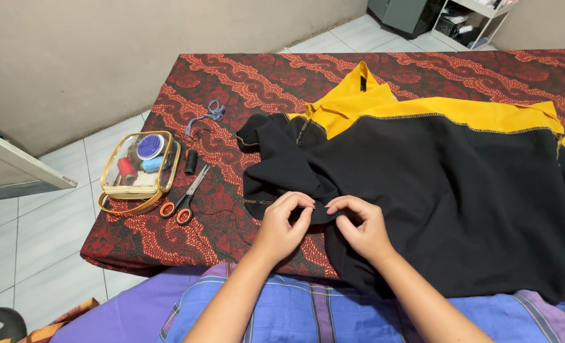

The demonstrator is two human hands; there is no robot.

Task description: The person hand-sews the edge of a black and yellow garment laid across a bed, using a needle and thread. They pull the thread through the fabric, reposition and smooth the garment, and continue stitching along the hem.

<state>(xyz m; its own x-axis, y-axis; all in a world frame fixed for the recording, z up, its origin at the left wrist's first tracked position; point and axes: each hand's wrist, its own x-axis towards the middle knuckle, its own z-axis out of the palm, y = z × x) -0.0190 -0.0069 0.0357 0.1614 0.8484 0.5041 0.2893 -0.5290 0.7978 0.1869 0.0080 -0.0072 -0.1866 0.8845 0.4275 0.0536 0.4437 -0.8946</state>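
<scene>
Garment (435, 184), black with yellow collar, lying spread over a red patterned bed (231, 76).
Both hands are pinching one black fold at the near edge: left hand (282, 222) and right hand (358, 225) are sitting side by side, fingertips almost touching, cloth bunching between them. Risk, as judged: a dark thread seems to be trailing left of the hands and could be snagging or tangling as the fold shifts; any needle is too small to see and could be pricking a finger. Scissors (184, 200), a black spool (191, 161) and a clear pouch (139, 168) are lying well left.
</scene>
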